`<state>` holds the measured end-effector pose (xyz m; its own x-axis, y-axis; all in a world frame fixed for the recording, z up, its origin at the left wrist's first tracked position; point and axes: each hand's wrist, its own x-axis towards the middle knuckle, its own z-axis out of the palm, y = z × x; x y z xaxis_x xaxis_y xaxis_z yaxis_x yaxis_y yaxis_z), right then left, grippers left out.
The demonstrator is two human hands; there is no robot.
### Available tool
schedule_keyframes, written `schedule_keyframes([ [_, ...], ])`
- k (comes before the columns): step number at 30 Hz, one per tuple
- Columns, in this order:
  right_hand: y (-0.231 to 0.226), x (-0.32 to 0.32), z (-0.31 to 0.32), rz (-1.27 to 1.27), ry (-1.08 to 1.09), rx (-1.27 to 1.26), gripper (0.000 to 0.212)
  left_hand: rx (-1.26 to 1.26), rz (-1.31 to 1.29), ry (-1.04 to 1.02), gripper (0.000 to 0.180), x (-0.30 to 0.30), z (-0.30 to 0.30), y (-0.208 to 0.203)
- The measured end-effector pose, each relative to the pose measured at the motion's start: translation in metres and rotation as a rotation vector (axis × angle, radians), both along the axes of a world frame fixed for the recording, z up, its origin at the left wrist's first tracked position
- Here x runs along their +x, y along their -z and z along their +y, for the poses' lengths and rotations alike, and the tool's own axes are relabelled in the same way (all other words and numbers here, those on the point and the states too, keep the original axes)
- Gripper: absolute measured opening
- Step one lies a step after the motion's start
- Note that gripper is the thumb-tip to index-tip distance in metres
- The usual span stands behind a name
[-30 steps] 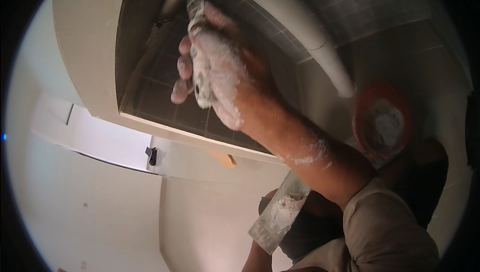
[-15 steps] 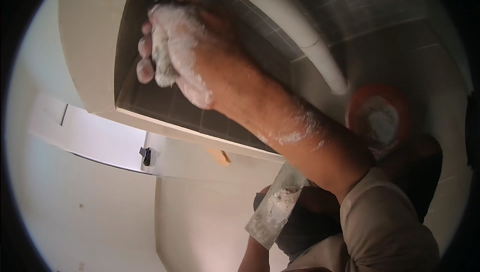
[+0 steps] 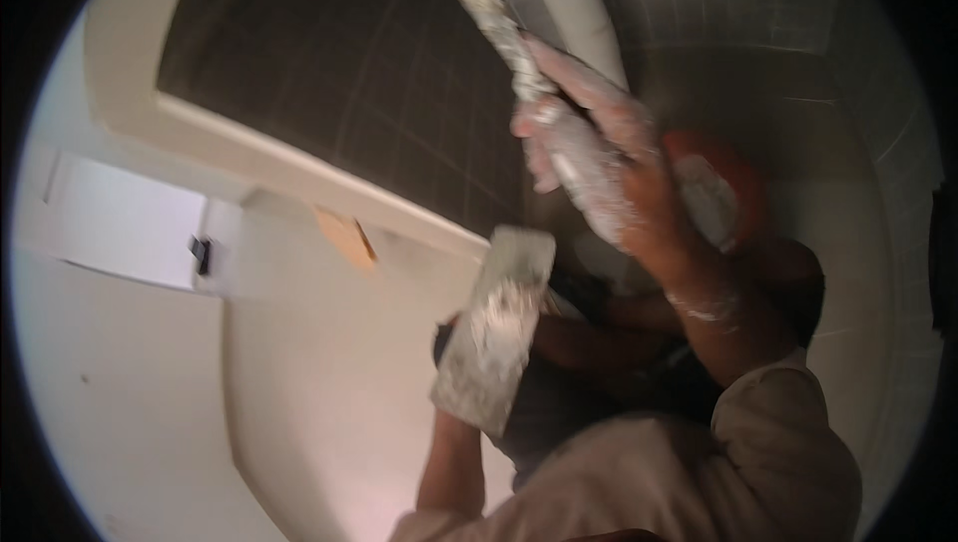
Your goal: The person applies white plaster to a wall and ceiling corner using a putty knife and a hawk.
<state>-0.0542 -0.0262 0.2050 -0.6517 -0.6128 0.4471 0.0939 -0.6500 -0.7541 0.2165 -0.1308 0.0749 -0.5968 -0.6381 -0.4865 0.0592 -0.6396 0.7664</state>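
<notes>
A: What's at seven o'clock?
B: The left hand [image 3: 469, 412], grip hidden behind the flat plaster-smeared grey hawk board [image 3: 496, 327] it carries.
A: And at one o'clock?
B: The right hand [image 3: 599, 173], fist closed around a plaster-caked putty knife [image 3: 499, 18], blade towards the dark tiled wall [image 3: 329, 73], above an orange bucket [image 3: 733, 198].

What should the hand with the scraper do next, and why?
Probably bring the putty knife down to the plaster board for a fresh scoop. The right hand holds the knife up away from the dark tiled wall, while the left hand, hidden under the board, holds white plaster ready just below.
</notes>
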Motion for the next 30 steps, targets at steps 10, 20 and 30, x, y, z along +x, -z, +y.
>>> schedule_keyframes([
  [10, 0.04, -0.018, 0.112, 0.974, 0.164, 0.947, 0.041, 0.234, 0.257, 0.255, 0.032, -0.116, -0.007, 0.04],
  [20, 0.09, 0.024, 0.071, 1.498, 0.272, 1.236, 0.037, 0.082, 0.185, 0.286, 0.029, -0.108, -0.046, 0.124],
  [30, -0.011, 0.07, 0.047, 1.506, -0.125, 1.333, 0.026, -0.352, 0.19, 0.384, 0.019, -0.065, -0.028, 0.035],
])
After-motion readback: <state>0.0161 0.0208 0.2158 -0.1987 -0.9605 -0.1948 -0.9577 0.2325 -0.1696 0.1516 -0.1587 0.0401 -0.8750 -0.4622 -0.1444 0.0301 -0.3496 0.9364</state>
